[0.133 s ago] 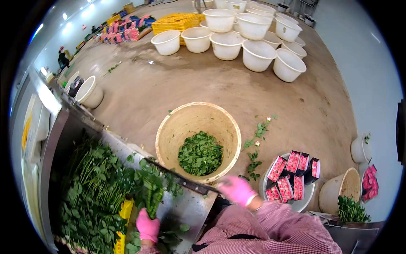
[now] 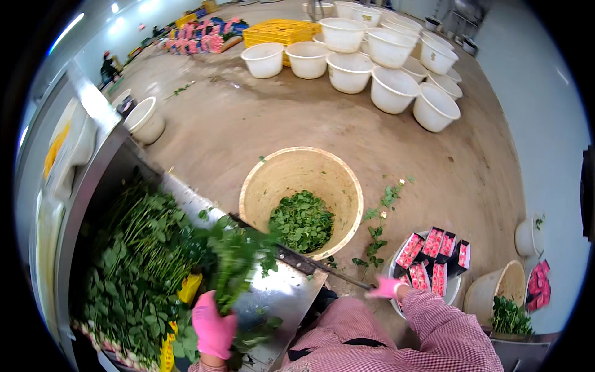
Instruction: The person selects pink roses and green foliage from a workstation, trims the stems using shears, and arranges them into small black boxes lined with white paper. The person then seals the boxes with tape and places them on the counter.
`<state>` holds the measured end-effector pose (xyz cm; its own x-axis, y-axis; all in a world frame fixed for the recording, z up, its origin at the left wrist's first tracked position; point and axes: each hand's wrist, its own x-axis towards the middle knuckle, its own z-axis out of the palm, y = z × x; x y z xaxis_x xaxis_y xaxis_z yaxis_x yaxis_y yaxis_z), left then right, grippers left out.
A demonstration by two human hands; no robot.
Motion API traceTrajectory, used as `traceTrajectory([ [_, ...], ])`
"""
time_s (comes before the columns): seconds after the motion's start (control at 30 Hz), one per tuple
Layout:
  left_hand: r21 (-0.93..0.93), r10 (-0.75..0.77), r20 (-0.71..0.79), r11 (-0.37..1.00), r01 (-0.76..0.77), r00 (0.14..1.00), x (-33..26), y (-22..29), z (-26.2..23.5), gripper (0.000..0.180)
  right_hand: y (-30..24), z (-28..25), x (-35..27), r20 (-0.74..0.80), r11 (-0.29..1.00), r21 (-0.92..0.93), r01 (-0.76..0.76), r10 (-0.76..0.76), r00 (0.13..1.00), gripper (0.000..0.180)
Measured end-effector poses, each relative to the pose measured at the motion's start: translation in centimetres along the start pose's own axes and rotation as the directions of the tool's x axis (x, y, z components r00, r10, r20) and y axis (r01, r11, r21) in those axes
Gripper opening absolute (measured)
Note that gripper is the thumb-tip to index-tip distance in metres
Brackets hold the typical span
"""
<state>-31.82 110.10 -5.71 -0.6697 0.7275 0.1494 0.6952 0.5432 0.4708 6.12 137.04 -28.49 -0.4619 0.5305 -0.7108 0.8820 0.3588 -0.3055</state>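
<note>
My left hand (image 2: 214,327), in a pink glove, is closed round the lower stems of a leafy green bunch (image 2: 233,263). The bunch stands over the metal bench and its leaves are smeared by motion. In a pink glove too, my right hand (image 2: 387,288) closes on the end of a long dark lever handle (image 2: 344,277) that runs along the bench's edge; blur softens the fingers. To the left lies a big heap of leafy rose stems (image 2: 133,273), with a yellow strip (image 2: 189,288) among them. Beyond the lever is a beige tub (image 2: 338,229) with cut leaves (image 2: 302,221) inside.
On the right, a white basin (image 2: 455,289) holds pink rose bunches (image 2: 437,279) in dark wraps. Loose rose stems (image 2: 375,239) lie on the floor beside it. Stacked white tubs (image 2: 395,90) and yellow crates (image 2: 282,32) stand farther back. The metal bench (image 2: 282,304) borders my left.
The whole view has shifted. My right hand has moved right, away from the beige tub, and the lever handle now shows. The green bunch in my left hand has swung upward.
</note>
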Motion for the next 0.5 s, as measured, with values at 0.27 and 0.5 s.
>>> traceTrajectory([
  [0.27,-0.103,0.316,0.6,0.942,-0.32,0.735,-10.0,3.4,5.4,0.043,-13.5,-24.9,-27.7,0.271,0.977,0.202,0.071,-0.126,0.954,0.069],
  [0.5,0.184,-0.089,0.339,0.983,0.026,0.937,2.9,-2.2,13.6,0.02,-31.9,-33.1,-30.5,-0.711,0.665,-0.432,0.609,-0.667,0.223,0.063],
])
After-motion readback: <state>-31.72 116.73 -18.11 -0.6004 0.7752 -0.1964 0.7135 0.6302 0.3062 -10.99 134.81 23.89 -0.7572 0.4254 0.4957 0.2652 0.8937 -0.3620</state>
